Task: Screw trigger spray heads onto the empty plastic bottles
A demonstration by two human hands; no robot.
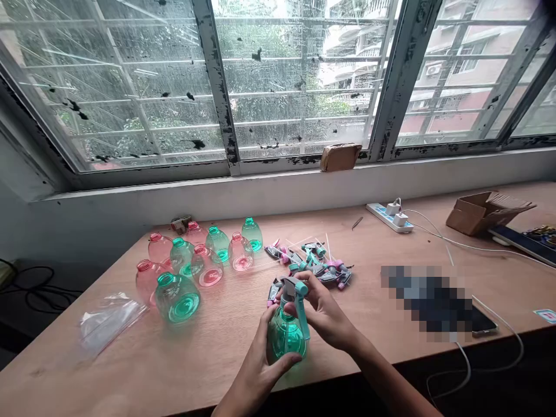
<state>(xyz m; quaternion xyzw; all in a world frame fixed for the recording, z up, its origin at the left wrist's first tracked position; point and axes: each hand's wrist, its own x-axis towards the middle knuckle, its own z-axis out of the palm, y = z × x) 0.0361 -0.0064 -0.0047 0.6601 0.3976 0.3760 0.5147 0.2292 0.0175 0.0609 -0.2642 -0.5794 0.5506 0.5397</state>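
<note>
Stretching across the upper view, a window (278, 110) backs the bench (108, 376). On its left half stands a group of nine open bottles (209, 267), five red and four green. Right of them lies a pile of loose spray heads (319, 266) in grey, teal and pink, with thin tubes sticking out. A carton (471, 214) sits open at the far right, and a clear bag (110, 318) lies at the left. A power strip (386, 218) with two white plugs rests at the back. Near the front edge, the left hand (260, 360) is wrapped round the body of a green bottle (284, 340), about upright, while the right hand (325, 313) pinches the spray head (288, 288) at its neck.
</note>
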